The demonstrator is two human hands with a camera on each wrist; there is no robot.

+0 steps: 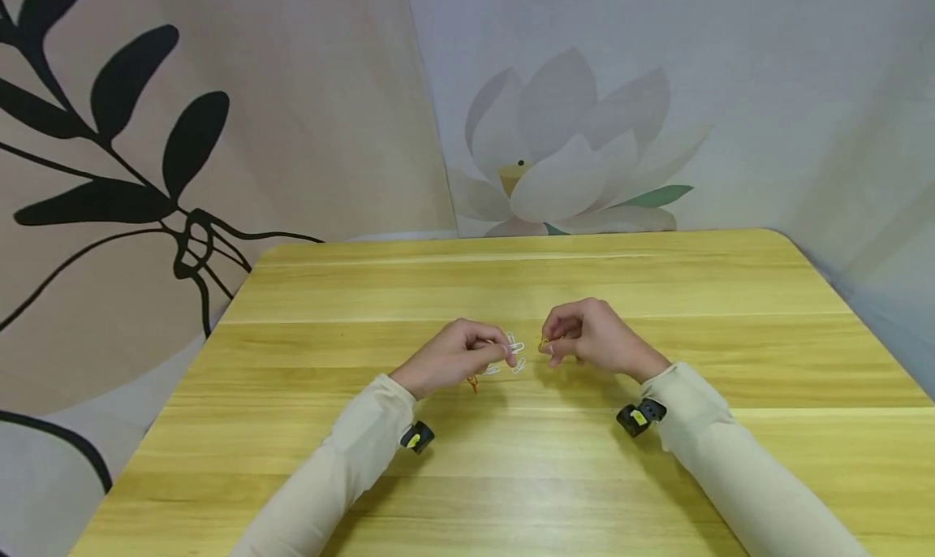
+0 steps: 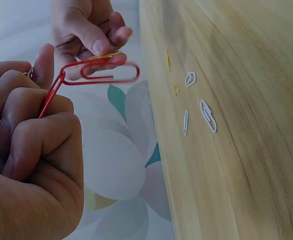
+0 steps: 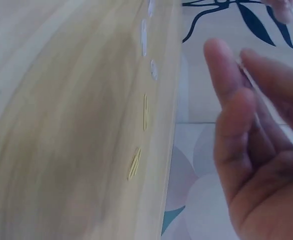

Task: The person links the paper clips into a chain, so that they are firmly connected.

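Red paper clips, linked end to end, extend from the curled fingers of my left hand. One red clip hangs below that hand in the head view. My right hand pinches a yellow paper clip between thumb and fingertips, to the right of the left hand. In the left wrist view the yellow clip appears close behind the free red clip; whether they touch I cannot tell. White paper clips lie on the table near the left hand. Loose yellow paper clips lie beside them.
The wooden table spreads under both arms. Its far edge runs in front of a printed backdrop with leaves and a flower. A small black camera is worn at the left wrist, another camera at the right.
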